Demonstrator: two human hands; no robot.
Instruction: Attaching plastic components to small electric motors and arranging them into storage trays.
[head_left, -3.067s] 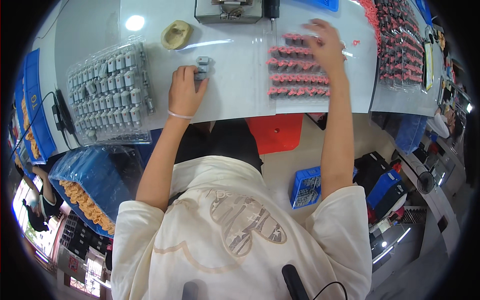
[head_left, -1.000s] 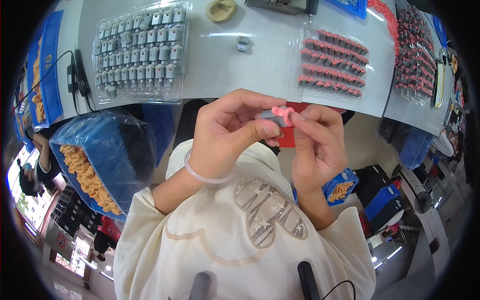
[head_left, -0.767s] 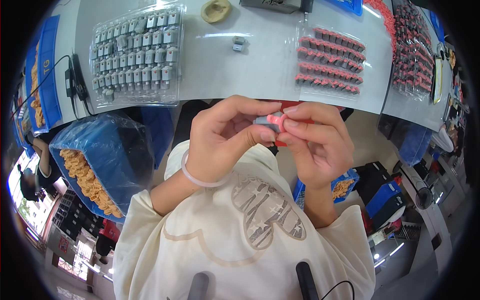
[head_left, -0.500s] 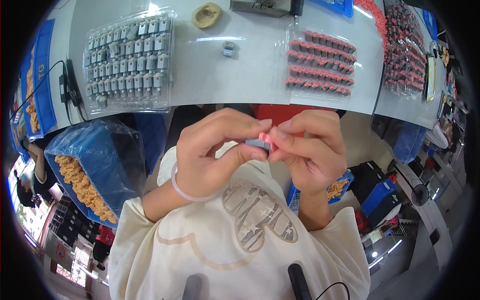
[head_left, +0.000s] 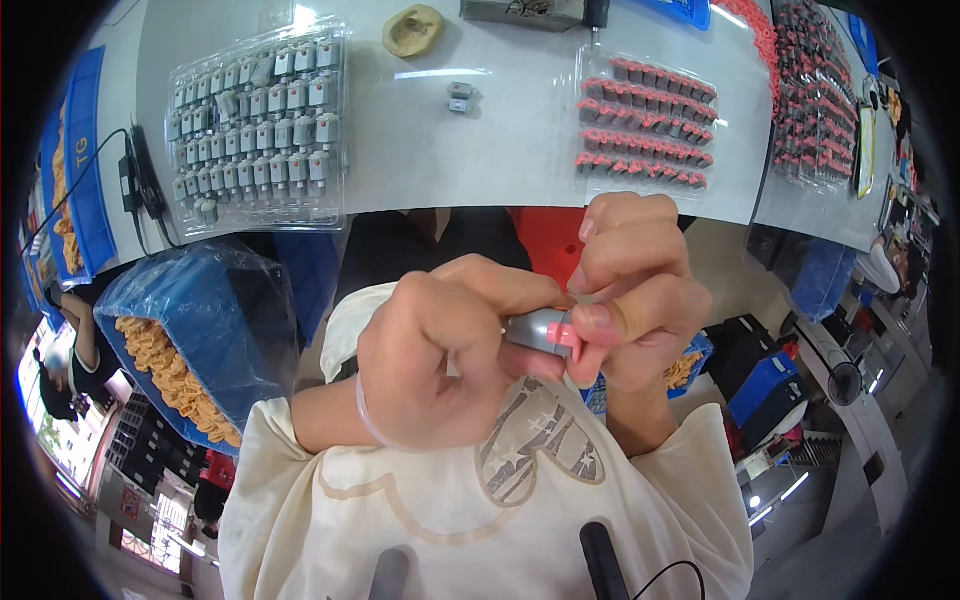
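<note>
In front of my chest, both hands hold a small grey motor (head_left: 538,328), a rounded metal body lying on its side. A pink plastic piece (head_left: 563,337) sits at its right end. My left hand (head_left: 430,345) is closed around the grey body, its fingers partly hiding it. The thumb and finger of my right hand (head_left: 645,310) pinch the pink end, while its other fingers curl above. Beyond my hands on the table, a clear tray (head_left: 333,205) holds rows of similar grey motors at left. At right, another clear tray (head_left: 590,190) carries rows of dark grey pieces with pink ends.
Two loose grey pieces (head_left: 460,97) and a tan hollowed lump (head_left: 413,31) lie mid-table. Left of me stands a plastic-lined blue crate (head_left: 215,300) of tan parts. Pink parts (head_left: 752,40) are heaped far right, beside stacked trays (head_left: 812,110). A black cable (head_left: 135,185) runs at left.
Both hands have come lower and nearer to my chest, moving slightly right. The motor has been turned, so more of its grey body shows and its pink end points right.
</note>
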